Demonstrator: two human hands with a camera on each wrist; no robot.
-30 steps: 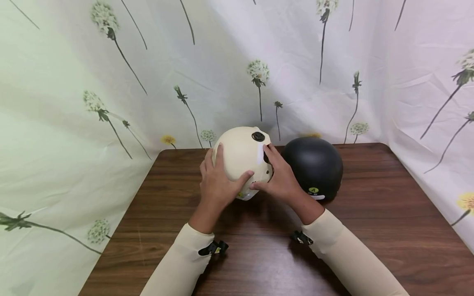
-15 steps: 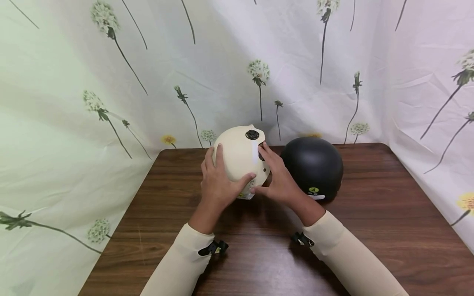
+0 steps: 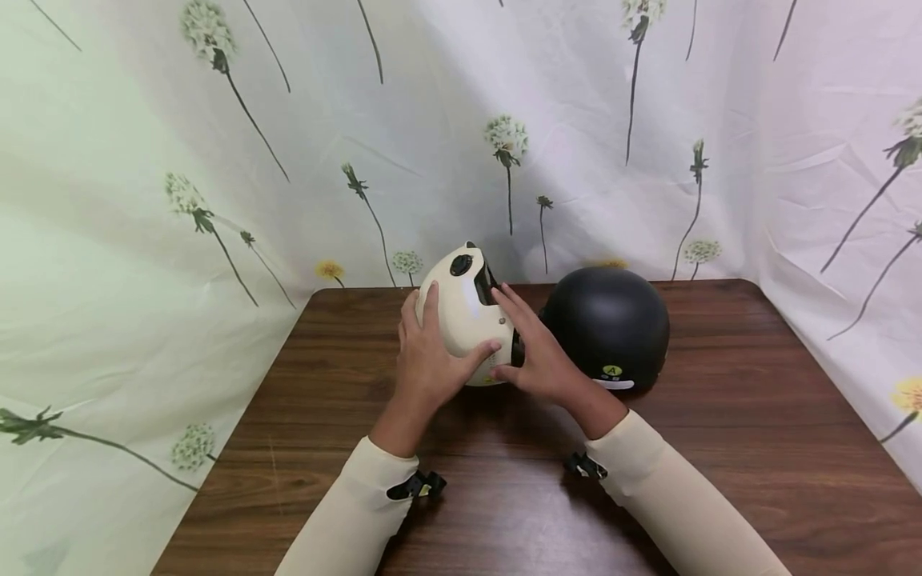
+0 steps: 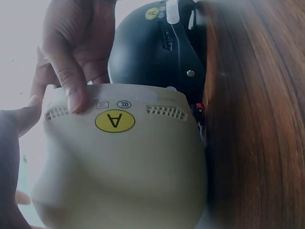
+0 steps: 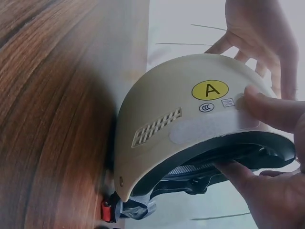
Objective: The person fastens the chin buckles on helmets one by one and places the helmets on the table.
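Observation:
A cream helmet (image 3: 463, 310) lies tilted over on the wooden table, its black round vent at the upper side and its hollow side towards the right. My left hand (image 3: 430, 356) grips the shell from the left with fingers spread round it. At the rim, my right hand (image 3: 543, 352) holds the helmet. In the right wrist view the right thumb presses the outside of the shell, and a finger reaches under the padded edge. A yellow "A" sticker (image 5: 210, 89) and a slotted grille (image 5: 156, 127) show there. A red buckle (image 5: 106, 211) hangs by the table.
Close on the right of the cream helmet stands a black helmet (image 3: 608, 320), dome up, with its own yellow sticker. Dark wood table (image 3: 497, 504) extends underneath. A white dandelion-print cloth (image 3: 446, 144) hangs behind and at both sides.
The cream helmet has turned in my hands: its vent has moved left and its dark opening now shows at the right. Both hands stay nearly in place, and the black helmet stands still.

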